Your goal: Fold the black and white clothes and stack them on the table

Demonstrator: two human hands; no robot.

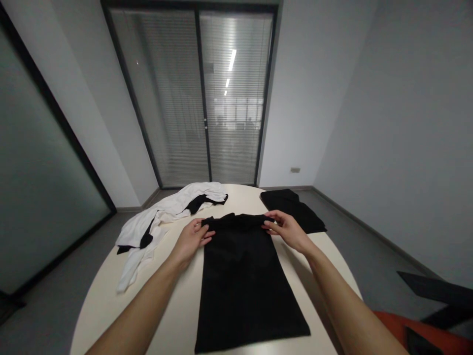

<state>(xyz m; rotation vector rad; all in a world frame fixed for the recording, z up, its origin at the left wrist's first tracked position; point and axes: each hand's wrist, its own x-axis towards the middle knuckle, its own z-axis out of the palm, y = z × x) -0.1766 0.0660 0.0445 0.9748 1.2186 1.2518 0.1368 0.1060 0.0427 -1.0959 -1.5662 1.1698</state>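
A black garment (pixel 244 286), folded into a long panel, lies flat on the pale table in front of me. Its far edge is gathered into a thicker band between my two hands. My left hand (pixel 191 240) pinches the left end of that band, thumb on top. At the right end, my right hand (pixel 286 229) grips the cloth between thumb and fingers. The exact kind of garment cannot be made out.
On the round table (pixel 173 315), a loose heap of white and black clothes (pixel 158 217) lies at the left. A folded black garment (pixel 295 209) rests at the far right. An orange and black chair (pixel 424 330) stands at the lower right. Beyond are glass doors (pixel 203 98).
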